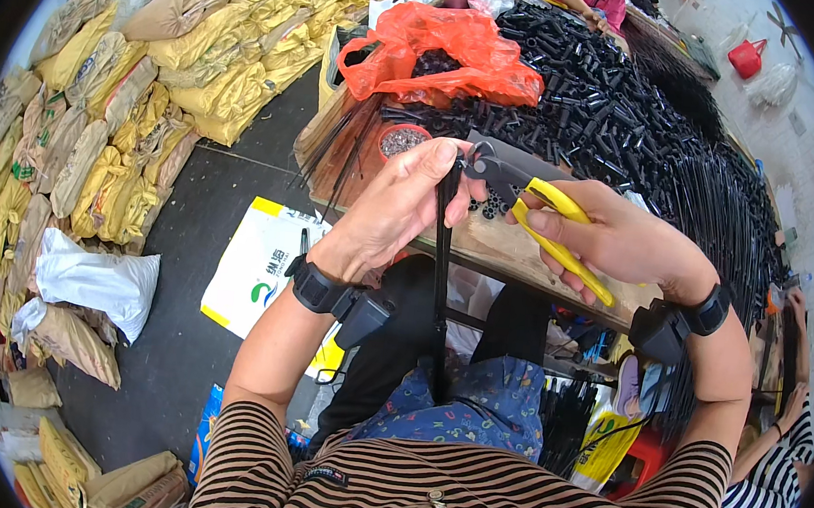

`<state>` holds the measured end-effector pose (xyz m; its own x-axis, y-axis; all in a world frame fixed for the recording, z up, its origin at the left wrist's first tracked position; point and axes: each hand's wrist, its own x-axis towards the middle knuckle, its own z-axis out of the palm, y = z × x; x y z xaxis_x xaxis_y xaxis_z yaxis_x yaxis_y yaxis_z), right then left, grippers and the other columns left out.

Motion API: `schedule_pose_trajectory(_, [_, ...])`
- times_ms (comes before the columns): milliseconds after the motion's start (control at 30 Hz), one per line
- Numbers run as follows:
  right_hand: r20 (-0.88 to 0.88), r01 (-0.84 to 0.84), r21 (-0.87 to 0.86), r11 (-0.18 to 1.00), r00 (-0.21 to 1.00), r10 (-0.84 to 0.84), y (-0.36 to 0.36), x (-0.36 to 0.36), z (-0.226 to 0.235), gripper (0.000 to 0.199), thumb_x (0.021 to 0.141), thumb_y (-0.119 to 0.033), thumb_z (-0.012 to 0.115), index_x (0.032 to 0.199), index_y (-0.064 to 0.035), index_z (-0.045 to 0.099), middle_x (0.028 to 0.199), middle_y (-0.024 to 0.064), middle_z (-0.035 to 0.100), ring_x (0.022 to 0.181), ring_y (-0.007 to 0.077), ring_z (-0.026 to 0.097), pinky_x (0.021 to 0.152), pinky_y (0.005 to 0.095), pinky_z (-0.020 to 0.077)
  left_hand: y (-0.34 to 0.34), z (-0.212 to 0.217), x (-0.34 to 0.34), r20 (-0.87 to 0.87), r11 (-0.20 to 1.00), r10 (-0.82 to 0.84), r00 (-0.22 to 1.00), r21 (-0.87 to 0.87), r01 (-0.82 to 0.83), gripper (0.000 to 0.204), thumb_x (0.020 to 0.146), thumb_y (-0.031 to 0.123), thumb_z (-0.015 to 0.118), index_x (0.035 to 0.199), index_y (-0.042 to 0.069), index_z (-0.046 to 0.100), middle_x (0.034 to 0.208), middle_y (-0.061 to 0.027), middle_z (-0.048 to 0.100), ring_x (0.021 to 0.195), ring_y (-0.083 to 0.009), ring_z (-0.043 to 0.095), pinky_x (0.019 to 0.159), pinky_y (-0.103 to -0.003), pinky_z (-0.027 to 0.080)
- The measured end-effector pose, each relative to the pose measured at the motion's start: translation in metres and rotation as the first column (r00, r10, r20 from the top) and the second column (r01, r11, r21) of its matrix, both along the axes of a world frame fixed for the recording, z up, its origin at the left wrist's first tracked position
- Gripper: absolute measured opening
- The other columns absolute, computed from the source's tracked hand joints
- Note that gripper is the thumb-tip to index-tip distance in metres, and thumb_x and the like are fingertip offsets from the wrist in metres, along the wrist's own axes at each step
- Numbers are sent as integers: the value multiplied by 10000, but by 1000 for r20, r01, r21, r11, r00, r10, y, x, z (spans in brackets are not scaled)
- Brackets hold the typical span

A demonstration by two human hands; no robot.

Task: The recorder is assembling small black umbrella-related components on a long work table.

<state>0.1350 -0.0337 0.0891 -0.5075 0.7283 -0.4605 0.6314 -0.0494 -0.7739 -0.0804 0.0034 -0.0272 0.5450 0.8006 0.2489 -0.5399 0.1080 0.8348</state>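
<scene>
My left hand [400, 200] is closed, its thumb and fingers pinching a slim black rod [441, 286] near the top end. The rod hangs down from there toward my lap. My right hand [633, 237] grips a pair of pliers [562, 253] with yellow handles and dark jaws. The jaws point left and meet the rod's top end beside my left thumb; whether they clamp it I cannot tell. Beneath my hands is a wooden table [514, 247]. A small red-rimmed bowl of tiny metal pieces [402, 141] stands just behind my left hand.
A heap of short black tubes [577, 85] covers the table's far side, with an orange-red plastic bag [444, 49] on it. Long black rods [734, 220] lie at the right. Stacked yellow sacks [118, 132] fill the left. Other people sit at the far side and right.
</scene>
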Motion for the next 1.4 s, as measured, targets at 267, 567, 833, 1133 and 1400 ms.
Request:
schedule_pose_trajectory(267, [102,-12,159,987,995,-4,-6,-2,-3,243,993,-252,447,1037,-19,500,636,17,532,489,88,545,447,226,456,-6,5,8,-37,993,115,993,22,-114,330,1001,355,429,1112,60,527,833,-43,560,666,-114,482,647,-275,392])
schedule_pose_trajectory(567, [-117,57,-1,998,991,-56,-3,9,-18,288,994,-317,457,1005,-33,504,690,21,546,526,106,577,473,243,485,-6,2,13,-13,988,150,989,-42,-151,395,1012,389,390,1103,36,541,803,-32,569,652,-81,485,639,-229,414])
schedule_pose_trajectory(833, [-80,90,-28,996,992,-92,-3,6,-25,299,990,-329,458,973,-34,503,691,19,544,527,98,564,464,237,478,-8,5,22,-85,970,244,966,11,-244,374,1017,397,372,1007,58,532,736,2,517,621,-58,445,596,-214,389])
schedule_pose_trajectory(1133, [-122,108,-121,987,985,-122,1,3,-22,337,983,-349,471,1103,-37,520,817,55,629,648,113,624,581,245,512,-10,5,22,-95,952,304,948,-10,-307,363,1019,388,370,1003,60,525,735,-2,520,615,-58,447,582,-204,381])
schedule_pose_trajectory(1400, [-22,-9,-111,994,1000,7,19,7,3,383,978,-368,476,1204,-63,526,849,40,650,740,102,636,635,260,514,-11,6,22,-112,953,304,946,35,-302,357,1023,374,362,1009,56,523,741,-5,520,612,-62,446,583,-212,383])
